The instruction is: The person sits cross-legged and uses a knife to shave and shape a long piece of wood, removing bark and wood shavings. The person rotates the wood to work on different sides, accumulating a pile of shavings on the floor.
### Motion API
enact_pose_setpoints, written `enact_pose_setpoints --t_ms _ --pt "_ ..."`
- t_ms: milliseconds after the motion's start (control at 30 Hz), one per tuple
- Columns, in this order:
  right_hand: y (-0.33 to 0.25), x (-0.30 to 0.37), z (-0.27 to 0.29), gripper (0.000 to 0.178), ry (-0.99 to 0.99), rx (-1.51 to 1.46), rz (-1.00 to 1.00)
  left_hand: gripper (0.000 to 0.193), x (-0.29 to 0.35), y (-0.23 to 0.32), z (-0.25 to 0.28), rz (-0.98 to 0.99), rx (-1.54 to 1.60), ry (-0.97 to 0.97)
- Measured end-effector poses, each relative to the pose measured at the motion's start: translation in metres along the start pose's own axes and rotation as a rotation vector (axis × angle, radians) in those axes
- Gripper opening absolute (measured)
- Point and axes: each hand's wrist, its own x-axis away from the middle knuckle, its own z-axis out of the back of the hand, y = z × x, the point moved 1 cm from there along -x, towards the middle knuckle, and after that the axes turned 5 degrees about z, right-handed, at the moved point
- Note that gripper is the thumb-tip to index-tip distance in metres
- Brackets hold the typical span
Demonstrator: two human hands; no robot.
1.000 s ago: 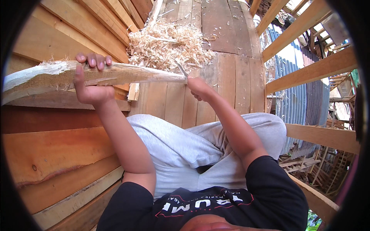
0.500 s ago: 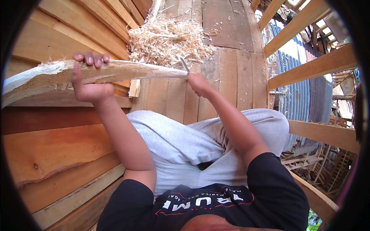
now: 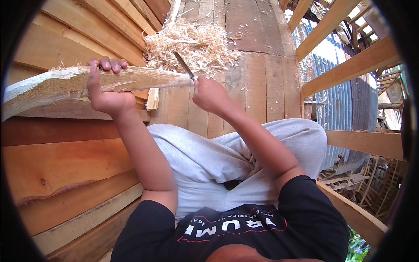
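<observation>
A long, rough-hewn piece of pale wood (image 3: pixel 148 77) runs in from the left edge and narrows to a tip near the middle of the view. My left hand (image 3: pixel 108 89) grips it, the fingers over its far side and the palm underneath. My right hand (image 3: pixel 210 94) is closed around the handle of a knife (image 3: pixel 184 64). The knife's dark blade points up and to the left, beside the tip of the wood. The right fist covers most of the handle and hides the very end of the tip.
Curled wood shavings (image 3: pixel 192 46) lie heaped on the plank floor (image 3: pixel 253 91) beyond my hands. Stacked boards (image 3: pixel 74 161) line the left side. A wooden railing (image 3: pixel 353 72) stands on the right, with corrugated metal sheets (image 3: pixel 334 96) past it. My crossed legs (image 3: pixel 200 153) are below the hands.
My right hand has moved left along the tip with the knife, and more of the blade shows. The left hand has shifted slightly right, still gripping the wood.
</observation>
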Motion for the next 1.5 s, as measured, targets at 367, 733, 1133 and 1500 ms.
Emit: enact_pose_setpoints --t_ms 367,733,1133,1500 --pt "0.023 -0.010 -0.003 0.063 -0.102 -0.264 -0.417 0.015 0.019 -0.002 -0.036 -0.039 -0.040 -0.077" --pt "0.026 -0.006 -0.001 0.057 -0.062 -0.181 -0.326 0.015 0.023 -0.001 -0.043 -0.052 -0.041 -0.018" --pt "0.070 -0.015 -0.009 0.050 -0.093 -0.317 -0.488 0.019 0.027 -0.006 -0.049 -0.047 0.049 -0.096" --pt "-0.022 0.010 0.041 0.038 -0.115 -0.140 -0.123 0.020 0.038 -0.006 -0.050 -0.007 -0.012 -0.211"
